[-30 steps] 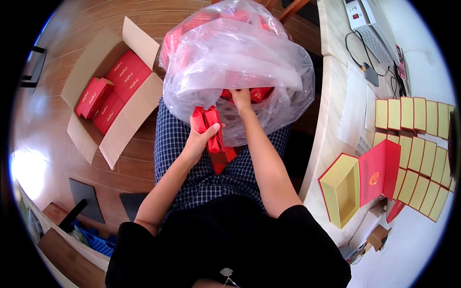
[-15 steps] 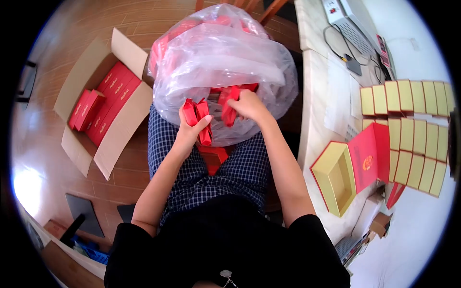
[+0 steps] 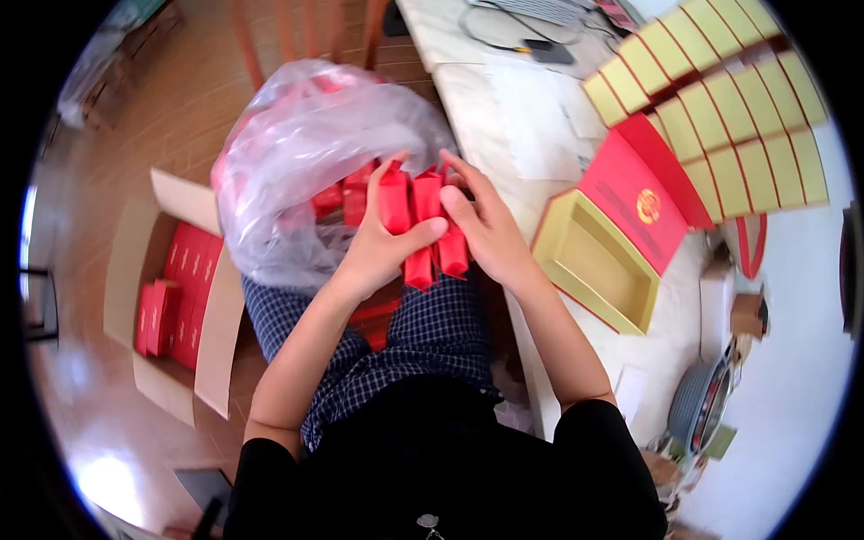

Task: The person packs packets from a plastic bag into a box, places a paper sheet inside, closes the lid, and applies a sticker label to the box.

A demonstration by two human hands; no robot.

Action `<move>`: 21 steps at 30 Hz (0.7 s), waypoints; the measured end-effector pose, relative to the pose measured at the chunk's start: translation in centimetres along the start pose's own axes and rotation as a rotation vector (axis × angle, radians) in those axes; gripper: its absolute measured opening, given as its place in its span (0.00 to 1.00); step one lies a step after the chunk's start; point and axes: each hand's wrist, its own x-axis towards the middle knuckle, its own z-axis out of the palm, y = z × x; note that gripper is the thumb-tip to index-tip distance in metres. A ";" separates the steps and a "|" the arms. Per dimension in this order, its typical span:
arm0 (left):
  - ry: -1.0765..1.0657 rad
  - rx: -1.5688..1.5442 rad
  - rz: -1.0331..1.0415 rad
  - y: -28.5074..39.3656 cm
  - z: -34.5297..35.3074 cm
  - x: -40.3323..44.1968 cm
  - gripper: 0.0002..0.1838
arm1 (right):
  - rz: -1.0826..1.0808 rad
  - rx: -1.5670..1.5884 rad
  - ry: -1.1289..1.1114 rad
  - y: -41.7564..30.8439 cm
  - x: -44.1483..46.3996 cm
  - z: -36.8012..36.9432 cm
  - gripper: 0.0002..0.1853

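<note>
Several shiny red packets (image 3: 393, 205) are held side by side above my lap, between my two hands. My left hand (image 3: 380, 245) wraps round them from the left, its thumb across their front. On the right side, my right hand (image 3: 486, 223) grips the same bunch with thumb and fingers. Just behind and to the left is a clear plastic bag (image 3: 297, 135), its mouth open, with more red packets (image 3: 355, 200) inside. An open gift box (image 3: 598, 261) with a yellow tray and red lid lies on the table to the right.
Rows of yellow-and-red boxes (image 3: 720, 99) stand at the right end of the table (image 3: 477, 117). A cardboard carton (image 3: 216, 333) of red boxes sits on the floor at left. A wooden chair back (image 3: 310, 31) rises behind the bag.
My right hand has come out of the bag with red packets and joined my left hand. The view has turned toward the table, and both hands are now nearer to the gift box.
</note>
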 end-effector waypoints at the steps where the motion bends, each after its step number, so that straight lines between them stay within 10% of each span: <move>1: -0.094 0.080 0.039 0.6 1.7 0.8 0.46 | -0.012 -0.019 0.070 -0.9 -1.0 -1.8 0.27; 11: -0.478 0.428 0.247 -1.3 19.1 8.5 0.36 | 0.075 0.388 0.633 -1.1 -7.9 -15.0 0.24; 21: -0.389 0.919 0.249 -4.3 17.0 7.9 0.26 | 0.217 0.409 0.680 4.0 -8.8 -13.5 0.20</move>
